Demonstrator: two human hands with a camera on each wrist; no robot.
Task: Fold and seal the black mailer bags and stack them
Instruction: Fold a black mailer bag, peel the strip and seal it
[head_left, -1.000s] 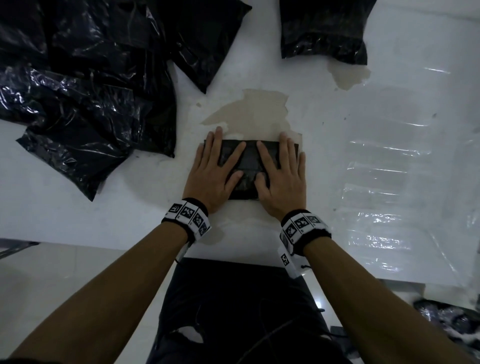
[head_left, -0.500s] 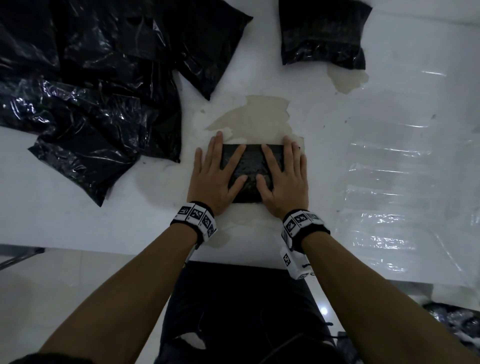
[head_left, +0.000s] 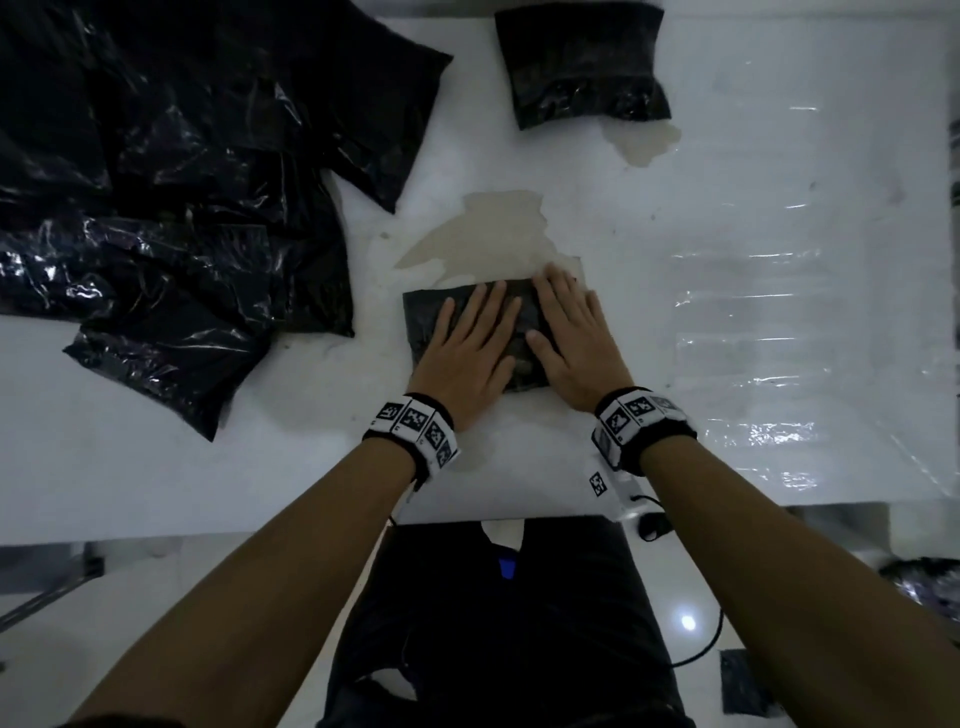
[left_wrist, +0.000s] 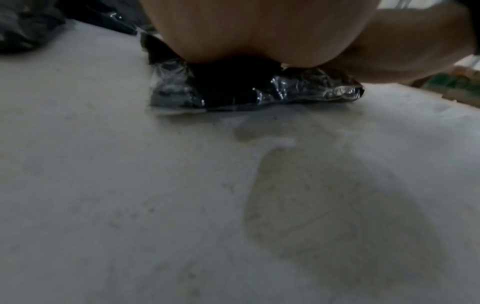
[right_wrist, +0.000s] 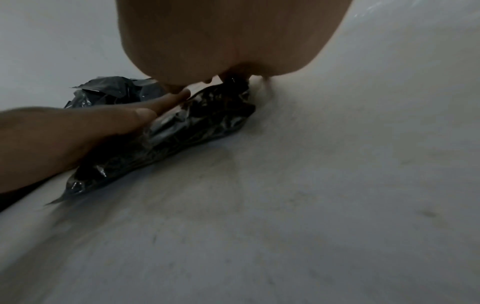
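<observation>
A small folded black mailer bag (head_left: 423, 314) lies on the white table (head_left: 675, 260), just before me. My left hand (head_left: 470, 343) lies flat on its middle with straight fingers. My right hand (head_left: 574, 332) presses flat on the bag's right part, fingers straight and angled left. In the left wrist view the palm (left_wrist: 249, 30) sits on the crinkled bag (left_wrist: 298, 90). In the right wrist view the bag (right_wrist: 187, 131) lies under both hands. A folded black bag (head_left: 584, 62) rests at the table's far middle.
A heap of loose black mailer bags (head_left: 171, 197) covers the table's left part. Worn beige patches (head_left: 483, 234) mark the table top. Shiny clear film (head_left: 753, 322) lies on the right. The table's near edge (head_left: 260, 530) runs above my lap.
Both hands have slid to the right over the folded bag, uncovering its left end. The right hand now reaches its right edge.
</observation>
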